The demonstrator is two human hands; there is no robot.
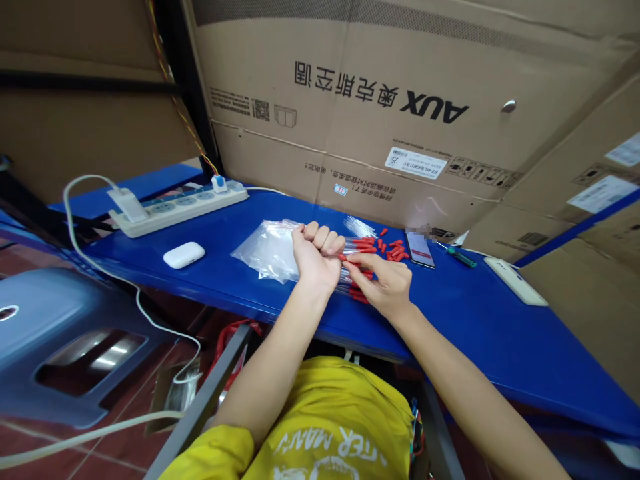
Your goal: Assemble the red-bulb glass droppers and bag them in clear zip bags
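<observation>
My left hand (320, 257) is closed in a fist above the blue table. What its fingers wrap round is hidden. Against the fist's right side, my right hand (385, 280) pinches a small red cap (342, 257) between thumb and forefinger. Clear tubes with red ends (363, 245) lie beside and under both hands, partly covered. Loose red caps (397, 252) are scattered just beyond my right hand. Behind them rests a bunch of thin clear tubes (359, 227). Clear plastic bags (270, 250) lie flat to the left of my fist.
A power strip (183, 205) with a plugged-in charger (129, 203) crosses the table's left end. Nearby sits a white earbud case (184, 255). A phone (420, 249), a green screwdriver (461, 256) and a white oblong device (515, 281) lie right. Large cartons (350, 40) stand behind.
</observation>
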